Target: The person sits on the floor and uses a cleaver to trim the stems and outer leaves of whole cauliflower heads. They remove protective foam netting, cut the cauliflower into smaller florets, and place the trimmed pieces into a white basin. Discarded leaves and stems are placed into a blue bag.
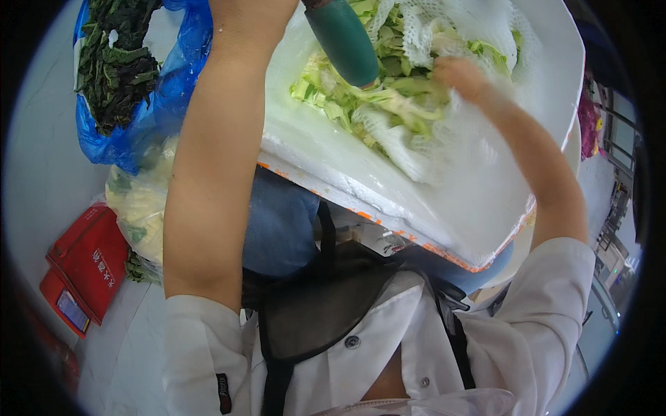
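Note:
My right hand (460, 78), blurred, reaches into a white foam box (333, 171) among chopped pale-green leafy vegetable pieces (322, 91) and white foam netting (419, 39). Its fingers are at the netting and leaves; whether they grip anything is unclear. My left forearm runs up past the box's left side, and my left hand is beyond the top edge of the view. A green rounded object (343, 44), like a handle, hangs over the vegetable pieces; its upper end is cut off. More netting (395, 143) lies along the box's near side.
A blue plastic bag (177, 88) with dark leafy greens (117, 78) stands at upper left. Below it is a clear bag (138, 203) of pale vegetables. A red case (93, 255) bearing writing sits on the tiled floor (125, 333). The box rests over my legs.

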Tool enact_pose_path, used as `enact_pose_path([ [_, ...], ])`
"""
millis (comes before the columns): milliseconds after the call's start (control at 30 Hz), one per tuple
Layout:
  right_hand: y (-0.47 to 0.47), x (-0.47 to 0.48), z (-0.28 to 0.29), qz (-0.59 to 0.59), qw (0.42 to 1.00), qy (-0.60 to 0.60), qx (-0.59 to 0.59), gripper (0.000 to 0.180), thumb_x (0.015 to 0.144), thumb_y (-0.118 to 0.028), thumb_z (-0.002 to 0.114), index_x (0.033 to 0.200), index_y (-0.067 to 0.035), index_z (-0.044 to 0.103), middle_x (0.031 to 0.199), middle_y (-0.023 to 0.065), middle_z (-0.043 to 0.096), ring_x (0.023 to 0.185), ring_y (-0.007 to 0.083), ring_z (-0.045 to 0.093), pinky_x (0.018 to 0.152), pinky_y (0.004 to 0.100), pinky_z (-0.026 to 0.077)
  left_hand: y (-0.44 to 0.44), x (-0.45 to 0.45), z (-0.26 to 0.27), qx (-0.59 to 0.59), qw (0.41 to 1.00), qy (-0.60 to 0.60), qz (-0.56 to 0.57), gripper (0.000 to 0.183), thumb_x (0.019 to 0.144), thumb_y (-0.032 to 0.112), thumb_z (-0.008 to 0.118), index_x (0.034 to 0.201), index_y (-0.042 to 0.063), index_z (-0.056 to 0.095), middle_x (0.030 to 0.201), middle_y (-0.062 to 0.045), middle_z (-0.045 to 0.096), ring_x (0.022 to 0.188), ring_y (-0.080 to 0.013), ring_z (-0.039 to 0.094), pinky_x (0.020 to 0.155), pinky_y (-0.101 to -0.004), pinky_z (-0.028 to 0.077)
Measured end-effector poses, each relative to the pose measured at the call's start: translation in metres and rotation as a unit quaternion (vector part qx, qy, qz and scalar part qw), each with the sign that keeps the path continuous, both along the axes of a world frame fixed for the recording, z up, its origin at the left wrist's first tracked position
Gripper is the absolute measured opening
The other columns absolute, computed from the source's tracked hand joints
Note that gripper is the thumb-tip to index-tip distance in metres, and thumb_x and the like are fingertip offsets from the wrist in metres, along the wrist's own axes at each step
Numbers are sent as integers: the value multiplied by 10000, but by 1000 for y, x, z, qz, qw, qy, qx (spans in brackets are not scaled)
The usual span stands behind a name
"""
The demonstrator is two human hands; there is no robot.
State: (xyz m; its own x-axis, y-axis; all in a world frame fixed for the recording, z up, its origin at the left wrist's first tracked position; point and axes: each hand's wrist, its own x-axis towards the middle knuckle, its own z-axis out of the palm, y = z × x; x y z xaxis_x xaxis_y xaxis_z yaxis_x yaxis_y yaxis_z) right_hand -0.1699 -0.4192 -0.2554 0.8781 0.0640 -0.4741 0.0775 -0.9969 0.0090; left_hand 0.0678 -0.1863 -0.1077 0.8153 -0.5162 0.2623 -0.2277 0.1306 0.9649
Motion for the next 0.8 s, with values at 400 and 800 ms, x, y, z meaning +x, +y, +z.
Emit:
enact_pose_path([
  [400, 140, -4, 4, 103, 977, 12, 187, 354, 686, -173, 676, 1037, -156, 634, 1352, 132, 346, 1285, 262, 271, 996, 459, 261, -6, 0, -7, -79, 996, 15, -40, 191, 813, 89, 535, 962, -15, 597, 892, -41, 618, 797, -112, 557, 738, -232, 422],
  [800, 104, -6, -28, 78, 979, 95, 164, 162, 666, -28, 607, 813, -75, 656, 968, 115, 600, 1066, 260, 491, 701, 356, 507, -4, -6, -2, -68, 996, -25, -53, 208, 806, 93, 523, 962, -34, 577, 905, -43, 601, 816, -119, 546, 756, -232, 405],
])
